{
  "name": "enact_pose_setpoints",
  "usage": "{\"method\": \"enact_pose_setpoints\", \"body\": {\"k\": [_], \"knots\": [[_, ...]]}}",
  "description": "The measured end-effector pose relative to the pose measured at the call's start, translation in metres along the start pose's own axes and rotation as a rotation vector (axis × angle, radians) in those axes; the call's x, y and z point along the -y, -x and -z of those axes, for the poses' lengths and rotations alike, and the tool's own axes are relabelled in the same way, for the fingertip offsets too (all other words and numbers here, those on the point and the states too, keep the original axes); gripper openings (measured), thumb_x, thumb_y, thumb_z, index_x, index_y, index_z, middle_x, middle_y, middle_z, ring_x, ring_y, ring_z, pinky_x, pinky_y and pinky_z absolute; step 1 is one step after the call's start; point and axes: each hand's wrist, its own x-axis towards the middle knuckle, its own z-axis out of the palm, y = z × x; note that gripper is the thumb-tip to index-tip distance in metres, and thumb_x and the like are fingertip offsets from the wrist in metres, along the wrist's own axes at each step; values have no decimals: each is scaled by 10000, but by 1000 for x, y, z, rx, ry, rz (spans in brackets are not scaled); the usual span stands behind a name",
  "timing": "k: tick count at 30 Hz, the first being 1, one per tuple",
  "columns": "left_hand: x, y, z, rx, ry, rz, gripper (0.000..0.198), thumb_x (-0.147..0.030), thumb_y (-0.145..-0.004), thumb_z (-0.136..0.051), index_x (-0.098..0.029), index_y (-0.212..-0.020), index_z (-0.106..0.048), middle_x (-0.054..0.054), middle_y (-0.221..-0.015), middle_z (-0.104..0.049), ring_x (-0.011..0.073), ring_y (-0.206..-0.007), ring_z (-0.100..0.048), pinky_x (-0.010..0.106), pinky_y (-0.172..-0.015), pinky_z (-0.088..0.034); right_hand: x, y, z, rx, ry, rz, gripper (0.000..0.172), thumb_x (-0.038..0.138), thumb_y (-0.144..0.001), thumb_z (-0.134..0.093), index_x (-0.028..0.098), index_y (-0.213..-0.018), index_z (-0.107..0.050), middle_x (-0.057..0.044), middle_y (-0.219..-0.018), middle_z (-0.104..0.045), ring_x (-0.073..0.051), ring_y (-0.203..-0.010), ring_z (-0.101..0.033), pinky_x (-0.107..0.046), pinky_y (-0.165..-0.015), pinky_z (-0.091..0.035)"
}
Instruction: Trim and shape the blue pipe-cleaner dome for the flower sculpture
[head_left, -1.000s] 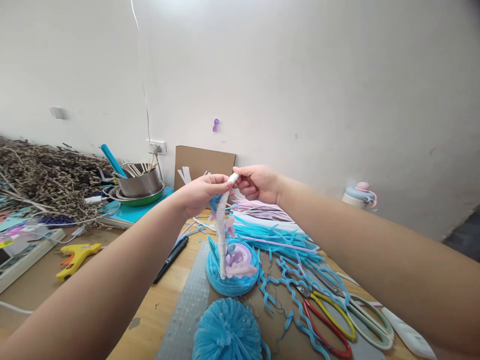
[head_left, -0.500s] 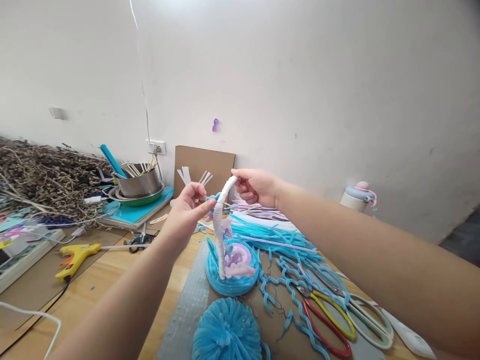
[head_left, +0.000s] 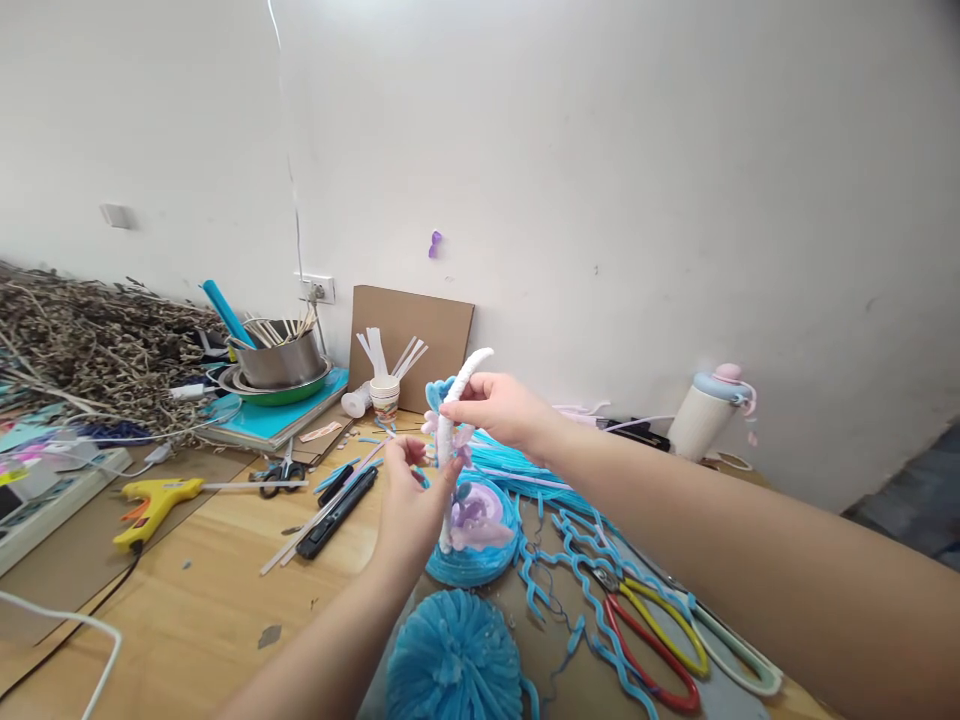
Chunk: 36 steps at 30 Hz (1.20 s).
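"So, where is the white stem (head_left: 445, 440)?"

"It's in the middle of the frame, leaning a bit over the round blue base (head_left: 472, 574). Its top bends to the right."

"What are the hands doing?"

"The right hand (head_left: 499, 410) pinches the stem up high, between thumb and fingers. The left hand (head_left: 418, 492) is lower, with curled fingers and its thumb by the stem. I can't tell if it grips anything."

"How much looks done?"

"A lot, I think. The stem looks wrapped up to its tip, with pink petals (head_left: 463, 446) and a blue flower (head_left: 438, 393) beside it. The fluffy blue ball (head_left: 454, 655) isn't on the base, and many blue fuzzy sticks (head_left: 517, 462) lie loose. I can't tell if more gets added."

"Is there room to move?"

"Up high, yes, with just the wall (head_left: 600, 150) behind. At lower left, wood shows on the desk (head_left: 195, 620) between the glue gun (head_left: 156, 505) and the left arm. The lower right is tight: the red and yellow scissors (head_left: 611, 586) lie near the right arm, toward the desk's edge."
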Motion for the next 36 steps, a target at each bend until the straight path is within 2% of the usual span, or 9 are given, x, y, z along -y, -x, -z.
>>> {"method": "enact_pose_setpoints", "body": {"k": [2,6,12,22,30,36], "knots": [[5,6,0,70,-33,24,282,-448,-789,-607,-195,-887,-530,16,-815,-556,175,-759,-536,285,-652,-421,-2,-1,-2,10,-5,25,85,77,-770,-599,156,-739,-592,-32,-718,-695,-157,-719,-683,-276,-689,-548],[6,10,6,194,-121,6,213,-407,-799,-597,-205,-743,-636,-9,-688,-599,171,-684,-530,289,-647,-386,-9,-2,-4,2,38,77,84,116,-734,-652,162,-759,-586,-46,-733,-698,-203,-748,-697,-340,-706,-564],[0,13,10,193,-211,-16,234,-403,-814,-573,-205,-690,-591,-24,-664,-566,163,-662,-506,277,-620,-352,-16,-1,-5,-26,120,163,155,140,-698,-697,188,-777,-572,-25,-763,-698,-198,-747,-694,-326,-689,-565],[1,13,9,204,-235,-23,274,-429,-824,-553,-201,-672,-549,-29,-645,-552,151,-634,-498,263,-602,-356,-20,-2,-5,-55,196,247,136,138,-704,-651,187,-795,-561,-11,-742,-661,-173,-687,-673,-297,-641,-545],[0,13,8,191,-238,-32,263,-419,-815,-558,-208,-659,-541,-30,-638,-556,156,-627,-514,259,-599,-365,-21,3,-9,-86,318,308,112,208,-710,-609,201,-774,-518,19,-709,-594,-149,-659,-604,-280,-609,-491],[2,14,8,171,-246,-24,251,-394,-812,-565,-209,-650,-519,-34,-631,-533,154,-621,-504,258,-591,-357,-21,7,-11,-49,392,326,148,237,-720,-592,205,-838,-509,13,-764,-605,-149,-681,-591,-282,-610,-472]]}}
